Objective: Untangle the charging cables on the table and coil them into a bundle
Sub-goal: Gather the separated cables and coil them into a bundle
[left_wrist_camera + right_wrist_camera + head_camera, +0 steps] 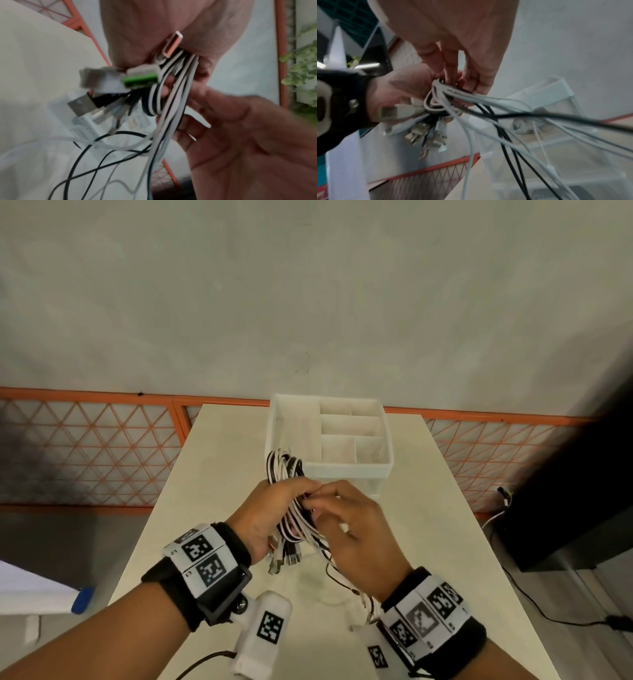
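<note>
A bundle of black and white charging cables [286, 470] is held above the table [212, 474], its loops rising past my knuckles. My left hand [274, 508] grips the middle of the bundle, fingers curled round it. USB plugs [284, 559] hang below that fist; in the left wrist view a green plug [140, 79] and a metal plug [80, 104] show. My right hand [346, 515] pinches strands of the bundle with its fingertips [452, 75] right against the left fist. Loose cable tails [342, 580] trail down to the table under my right wrist.
A white plastic organiser box [342, 467] with several compartments stands just behind the hands, near the table's far edge. An orange lattice fence [89, 450] runs behind the table. A dark cabinet [582, 491] stands at the right, with a black cord on the floor.
</note>
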Available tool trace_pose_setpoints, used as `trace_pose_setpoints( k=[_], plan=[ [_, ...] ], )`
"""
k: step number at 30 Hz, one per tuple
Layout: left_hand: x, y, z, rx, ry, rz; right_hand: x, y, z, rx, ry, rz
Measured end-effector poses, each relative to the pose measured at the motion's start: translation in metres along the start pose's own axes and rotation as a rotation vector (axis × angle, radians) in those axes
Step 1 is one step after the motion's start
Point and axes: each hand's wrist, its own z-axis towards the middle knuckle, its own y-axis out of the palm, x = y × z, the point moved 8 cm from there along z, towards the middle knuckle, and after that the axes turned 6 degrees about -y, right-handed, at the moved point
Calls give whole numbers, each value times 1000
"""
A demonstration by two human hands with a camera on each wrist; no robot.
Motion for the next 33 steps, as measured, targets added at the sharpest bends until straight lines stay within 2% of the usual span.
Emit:
trace_pose_setpoints(
  k=[2,3,7,9,13,17,24,27,30,31,33],
  plan=[
    [5,0,-2,-20,23,98,3,-21,8,86,53,-71],
    [7,2,-4,-24,34,150,2,-26,12,76,65,-113],
    [12,19,-11,-107,125,272,-10,-18,31,-166,-28,-146],
    [13,26,-14,-169,138,286,-14,-14,36,-209,-74,-160],
    [12,31,-16,-223,131,308,-14,-18,37,-145,-80,-110],
    [12,31,-17,-223,155,333,-15,-15,35,-154,-79,-138],
    [21,29,-18,-166,260,361,-15,-26,35,-11,-25,-145],
    [26,25,-16,-96,293,310,-1,-24,34,-4,119,20],
    [34,14,-12,9,298,184,26,0,17,-167,402,462],
    [36,10,-13,27,291,129,28,10,10,-246,464,491],
    [42,4,-12,47,297,39,33,25,-6,-406,501,290]
  ],
)
